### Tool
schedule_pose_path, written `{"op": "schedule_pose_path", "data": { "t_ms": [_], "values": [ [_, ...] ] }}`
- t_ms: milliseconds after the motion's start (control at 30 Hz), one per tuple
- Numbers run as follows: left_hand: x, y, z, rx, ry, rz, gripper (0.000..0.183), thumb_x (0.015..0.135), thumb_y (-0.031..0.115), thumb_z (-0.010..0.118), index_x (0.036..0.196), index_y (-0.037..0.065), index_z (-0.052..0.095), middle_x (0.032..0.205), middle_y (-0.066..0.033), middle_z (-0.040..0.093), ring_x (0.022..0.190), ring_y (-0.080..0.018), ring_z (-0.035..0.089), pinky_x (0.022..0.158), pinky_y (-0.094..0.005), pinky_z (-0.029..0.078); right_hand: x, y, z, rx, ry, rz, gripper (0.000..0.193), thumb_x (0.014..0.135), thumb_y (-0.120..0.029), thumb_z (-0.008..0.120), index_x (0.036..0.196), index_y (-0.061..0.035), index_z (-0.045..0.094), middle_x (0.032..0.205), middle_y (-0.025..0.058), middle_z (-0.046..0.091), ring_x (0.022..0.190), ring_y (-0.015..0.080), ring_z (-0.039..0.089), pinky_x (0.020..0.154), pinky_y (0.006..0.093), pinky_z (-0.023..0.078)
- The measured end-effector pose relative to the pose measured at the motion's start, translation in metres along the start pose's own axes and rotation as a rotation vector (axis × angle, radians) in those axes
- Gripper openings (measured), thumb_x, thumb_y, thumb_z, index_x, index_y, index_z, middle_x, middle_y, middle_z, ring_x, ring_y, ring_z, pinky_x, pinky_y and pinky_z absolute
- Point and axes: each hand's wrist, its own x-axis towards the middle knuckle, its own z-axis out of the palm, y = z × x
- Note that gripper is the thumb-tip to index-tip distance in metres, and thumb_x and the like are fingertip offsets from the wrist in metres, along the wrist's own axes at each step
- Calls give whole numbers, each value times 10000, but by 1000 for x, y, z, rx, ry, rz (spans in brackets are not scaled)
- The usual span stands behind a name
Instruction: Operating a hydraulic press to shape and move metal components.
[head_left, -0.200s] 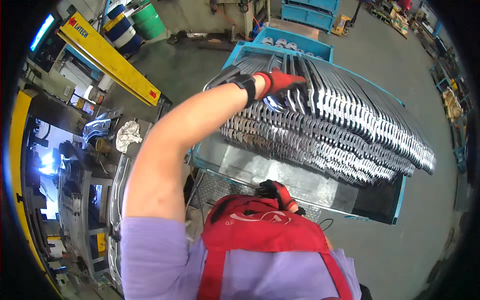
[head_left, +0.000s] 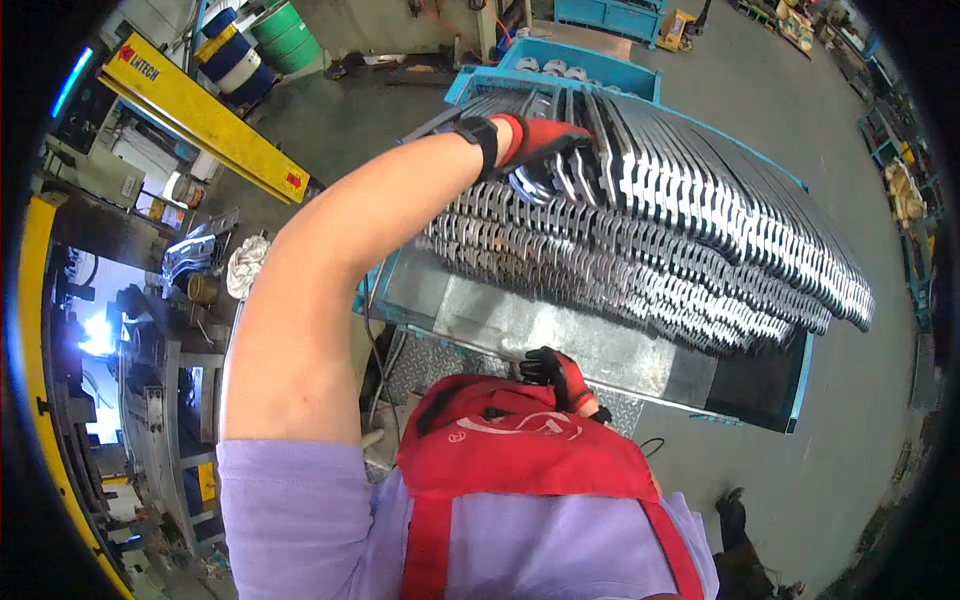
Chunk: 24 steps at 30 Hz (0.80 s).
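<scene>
My left hand (head_left: 543, 143), in a red glove with dark fingers, reaches over the upper left end of a stack of long, bent metal bars (head_left: 690, 205). Its fingers close around bars at the top layer, where several stand slightly apart and tilted; the fingertips are partly hidden among them. Beneath the palm a curved shiny bar end (head_left: 530, 187) shows. Close to my waist, my right hand (head_left: 560, 375), gloved the same way, hovers in front of the crate with its fingers loosely bent and nothing visible in them.
The bars lie in a blue metal crate (head_left: 800, 385), their ends overhanging its floor. Behind stands a blue bin (head_left: 625, 82) with rounded metal parts. To the left are a yellow beam (head_left: 205, 115), drums (head_left: 285, 38) and a workbench (head_left: 190, 360) beside a bright light. A cable (head_left: 372, 325) hangs by the crate.
The whole view has shifted slightly, so the crate and bars sit a little higher. My left hand stays over the same bars, and my right hand is still near my waist.
</scene>
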Motion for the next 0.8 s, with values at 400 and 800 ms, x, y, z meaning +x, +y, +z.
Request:
{"op": "schedule_pose_path", "data": {
  "t_ms": [400, 800],
  "values": [
    [-63, -58, -20, 82, 423, 177, 294, 780, 294, 547, 894, 24, 533, 743, 3, 507, 640, -80, 465, 550, -226, 381, 48, -87, -1, 456, 26, 47, 408, 876, -354, 382, 1121, -38, 461, 1030, 129, 550, 904, 223, 554, 810, 337, 445],
    [-205, -156, 38, -111, 496, 338, 523, 814, 141, 508, 1279, 4, 310, 1180, -56, 455, 1049, -107, 440, 904, -229, 328, 88, -167, 63, -274, 5, -897, 482, 767, -79, 521, 1196, 54, 346, 1117, 171, 487, 1012, 283, 483, 901, 391, 381]
  ]
}}
